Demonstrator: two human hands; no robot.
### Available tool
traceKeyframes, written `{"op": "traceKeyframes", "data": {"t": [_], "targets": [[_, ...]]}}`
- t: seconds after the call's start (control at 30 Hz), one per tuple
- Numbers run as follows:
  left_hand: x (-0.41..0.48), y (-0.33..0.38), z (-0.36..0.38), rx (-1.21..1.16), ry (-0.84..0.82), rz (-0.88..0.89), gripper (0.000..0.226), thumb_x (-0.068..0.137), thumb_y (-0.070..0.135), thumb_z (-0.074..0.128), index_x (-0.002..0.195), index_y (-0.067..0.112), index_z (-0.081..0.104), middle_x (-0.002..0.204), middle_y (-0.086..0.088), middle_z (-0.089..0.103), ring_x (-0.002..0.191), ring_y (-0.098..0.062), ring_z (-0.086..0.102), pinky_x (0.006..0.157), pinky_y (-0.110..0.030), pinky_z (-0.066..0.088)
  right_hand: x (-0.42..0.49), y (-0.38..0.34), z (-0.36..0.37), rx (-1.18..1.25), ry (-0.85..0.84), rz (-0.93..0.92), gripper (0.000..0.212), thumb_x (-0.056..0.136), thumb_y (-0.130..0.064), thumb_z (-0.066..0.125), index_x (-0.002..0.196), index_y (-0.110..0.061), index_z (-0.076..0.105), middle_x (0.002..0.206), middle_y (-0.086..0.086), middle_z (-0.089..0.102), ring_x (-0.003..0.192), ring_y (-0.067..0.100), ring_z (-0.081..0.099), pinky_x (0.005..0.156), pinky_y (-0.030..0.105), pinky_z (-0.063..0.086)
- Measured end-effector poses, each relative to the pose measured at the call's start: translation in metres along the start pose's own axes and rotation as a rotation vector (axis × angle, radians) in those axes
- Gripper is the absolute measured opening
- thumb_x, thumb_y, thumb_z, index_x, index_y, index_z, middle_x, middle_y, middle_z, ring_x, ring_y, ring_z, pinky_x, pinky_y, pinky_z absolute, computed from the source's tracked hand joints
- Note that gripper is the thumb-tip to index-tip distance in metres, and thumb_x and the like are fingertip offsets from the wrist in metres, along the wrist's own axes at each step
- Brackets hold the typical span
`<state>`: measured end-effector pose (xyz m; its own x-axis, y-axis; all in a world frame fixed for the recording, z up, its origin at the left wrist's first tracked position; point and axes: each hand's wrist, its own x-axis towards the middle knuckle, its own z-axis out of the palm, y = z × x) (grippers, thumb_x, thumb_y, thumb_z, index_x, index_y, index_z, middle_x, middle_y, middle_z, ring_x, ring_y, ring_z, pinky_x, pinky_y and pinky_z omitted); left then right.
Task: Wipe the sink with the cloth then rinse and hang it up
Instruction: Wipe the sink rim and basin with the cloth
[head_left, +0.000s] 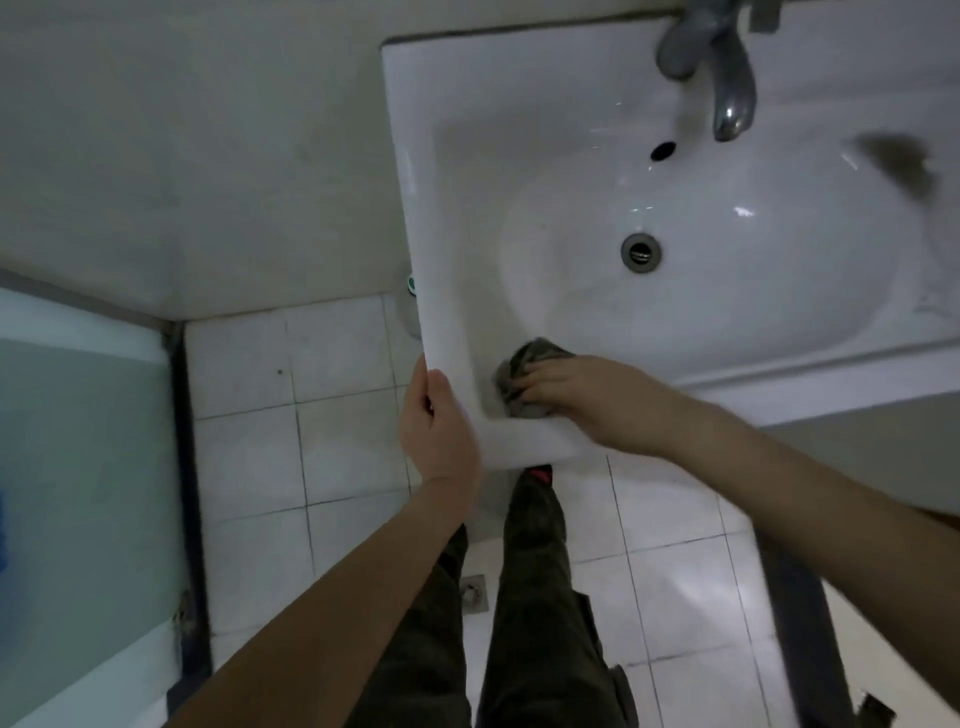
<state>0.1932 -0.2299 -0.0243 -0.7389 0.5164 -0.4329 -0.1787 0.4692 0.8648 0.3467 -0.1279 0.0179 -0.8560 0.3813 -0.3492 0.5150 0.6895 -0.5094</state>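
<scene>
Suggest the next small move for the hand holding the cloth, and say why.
Probably sweep the cloth along the front rim toward the right. The right hand presses it on the sink's near left corner while the left hand grips that corner's edge, and a dark smudge shows on the far right.

The sink (452, 156) looks like glossy white ceramic, smooth and catching small highlights, with a dull grey metal tap (730, 88) above its bowl and a metal drain ring (641, 252) at the bottom. On the sink's near rim lies a crumpled grey cloth (524, 379), soft and matt; the floor tiles (332, 452) below the sink are smooth, faintly shiny white
</scene>
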Motion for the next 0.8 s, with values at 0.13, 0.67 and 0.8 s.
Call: {"op": "traceKeyframes", "data": {"t": [0.13, 0.67, 0.8], "targets": [[0.003, -0.004, 0.001, 0.011, -0.011, 0.026, 0.038, 0.101, 0.029, 0.038, 0.131, 0.021, 0.061, 0.114, 0.001, 0.071, 0.102, -0.018, 0.067, 0.090, -0.043, 0.057, -0.040, 0.022, -0.021, 0.045, -0.049, 0.226, 0.042, 0.092, -0.001, 0.053, 0.130, -0.018, 0.058, 0.139, -0.001, 0.055, 0.129, 0.017, 0.048, 0.097, 0.010, 0.026], [0.004, -0.009, 0.005, 0.022, 0.008, 0.019, 0.039, 0.103, 0.028, 0.038, 0.137, 0.020, 0.056, 0.125, 0.006, 0.066, 0.110, -0.007, 0.060, 0.096, -0.021, 0.049, -0.048, 0.003, -0.027, 0.012, -0.025, 0.433, 0.042, 0.086, 0.006, 0.054, 0.122, -0.014, 0.064, 0.130, 0.004, 0.058, 0.122, 0.025, 0.050, 0.100, 0.032, 0.042], [0.003, -0.008, 0.005, 0.054, 0.020, 0.034, 0.038, 0.103, 0.029, 0.039, 0.135, 0.020, 0.058, 0.113, 0.018, 0.063, 0.099, 0.001, 0.060, 0.088, -0.017, 0.048, 0.010, -0.044, 0.009, 0.080, 0.074, 0.266, 0.040, 0.079, 0.011, 0.052, 0.113, -0.003, 0.067, 0.123, 0.012, 0.062, 0.118, 0.028, 0.052, 0.102, 0.028, 0.035]]}}
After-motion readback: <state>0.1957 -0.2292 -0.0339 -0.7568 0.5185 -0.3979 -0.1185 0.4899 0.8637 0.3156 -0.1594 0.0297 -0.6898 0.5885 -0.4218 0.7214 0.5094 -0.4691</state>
